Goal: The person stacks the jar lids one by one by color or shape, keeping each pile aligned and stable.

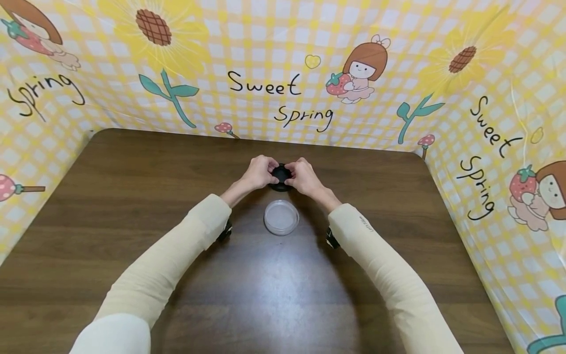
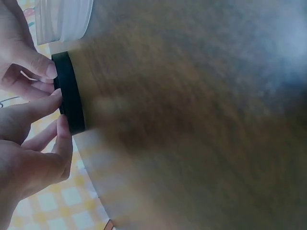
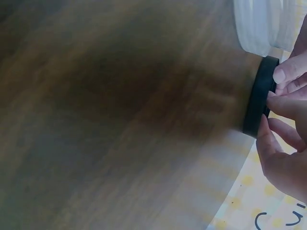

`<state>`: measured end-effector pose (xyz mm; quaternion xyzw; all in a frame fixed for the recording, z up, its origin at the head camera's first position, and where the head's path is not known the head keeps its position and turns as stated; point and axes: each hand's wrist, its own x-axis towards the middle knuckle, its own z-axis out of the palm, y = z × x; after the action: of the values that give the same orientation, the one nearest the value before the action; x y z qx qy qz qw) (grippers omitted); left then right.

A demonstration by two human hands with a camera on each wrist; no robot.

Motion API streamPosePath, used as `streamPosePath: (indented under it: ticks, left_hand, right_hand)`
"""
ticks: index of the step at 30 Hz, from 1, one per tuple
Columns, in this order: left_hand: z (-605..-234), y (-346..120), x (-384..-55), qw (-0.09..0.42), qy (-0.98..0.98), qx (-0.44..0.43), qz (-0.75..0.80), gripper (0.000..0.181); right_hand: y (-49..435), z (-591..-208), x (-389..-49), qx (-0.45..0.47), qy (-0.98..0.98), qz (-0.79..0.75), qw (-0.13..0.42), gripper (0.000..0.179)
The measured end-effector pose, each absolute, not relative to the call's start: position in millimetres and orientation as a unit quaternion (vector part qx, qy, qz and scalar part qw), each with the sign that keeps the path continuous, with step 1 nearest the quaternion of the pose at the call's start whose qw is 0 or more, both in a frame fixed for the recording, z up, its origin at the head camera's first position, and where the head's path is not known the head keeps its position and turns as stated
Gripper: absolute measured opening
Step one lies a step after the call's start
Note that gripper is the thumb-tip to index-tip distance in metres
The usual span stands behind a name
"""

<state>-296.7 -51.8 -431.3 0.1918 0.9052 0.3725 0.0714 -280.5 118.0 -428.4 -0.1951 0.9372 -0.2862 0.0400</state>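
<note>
A round black lid (image 1: 281, 185) lies on the table with its flat side down, its low rim showing as a dark band in both wrist views. My left hand (image 1: 259, 172) holds it from the left, thumb and fingertips bent onto its upper part. From the right, my right hand (image 1: 305, 177) grips it in the same way, so the two hands face each other across it. Between the forearms, just nearer to me than the lid, stands a clear round plastic jar (image 1: 281, 217); its transparent wall (image 2: 64, 19) shows in the left wrist view.
The brown wooden table (image 1: 146, 196) has rounded far corners. A yellow checked cloth (image 1: 265, 44) printed with flowers and cartoon figures rises behind it and on both sides. Dark wrist devices (image 1: 332, 239) sit under the cream sleeves.
</note>
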Motion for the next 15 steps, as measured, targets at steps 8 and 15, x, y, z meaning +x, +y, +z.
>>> streamPosePath:
  ticks: [8,15]
  left_hand:
    - [-426.9,-50.5,-298.5,0.080,0.911,0.199,0.353,0.039]
    - [-422.7,-52.5,-300.5,0.097,0.914,0.199,0.339,0.041]
  right_hand:
    - [117.1,-425.1,-281.6,-0.208,0.943,-0.257,0.040,0.038]
    - [116.6,-425.3,-280.3,-0.202,0.938,-0.275,0.055,0.043]
